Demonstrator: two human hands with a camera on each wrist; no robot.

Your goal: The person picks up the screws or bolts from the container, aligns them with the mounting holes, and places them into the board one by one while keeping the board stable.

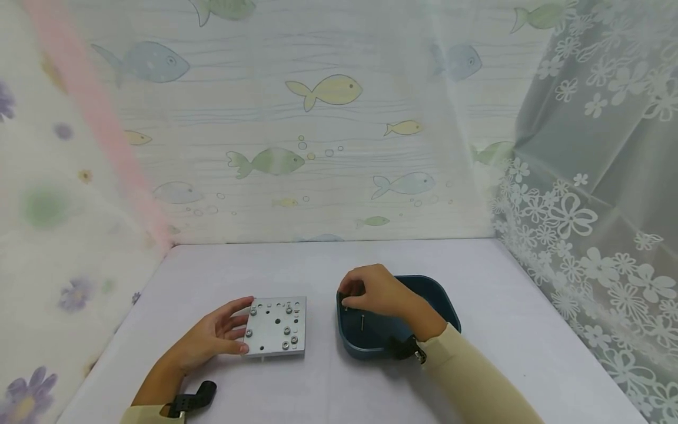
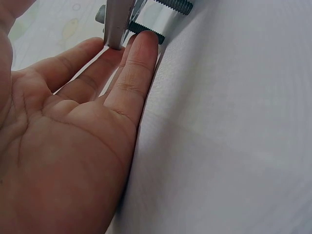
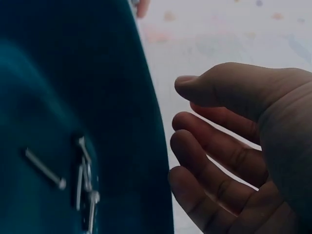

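A silver metal plate [image 1: 275, 325] with holes and several socket-head screws [image 1: 286, 331] lies at centre left. My left hand [image 1: 214, 334] holds its left side, index fingertip at the far corner and thumb at the near one. The left wrist view shows threaded screw shanks [image 2: 174, 6] sticking out under the plate, a fingertip against one. Over the left wall of a dark blue tray [image 1: 349, 347], my right hand [image 1: 378, 290] has loosely bent fingers. In the right wrist view its thumb and fingers stand apart with nothing between them. Several loose screws [image 3: 45, 168] lie in the tray.
A white cloth covers the table [image 1: 328, 388]. Behind it hangs a fish-print curtain [image 1: 318, 176], with a floral curtain [image 1: 69, 247] on the left and a lace one [image 1: 593, 235] on the right. Both wrists wear black camera straps [image 1: 193, 398].
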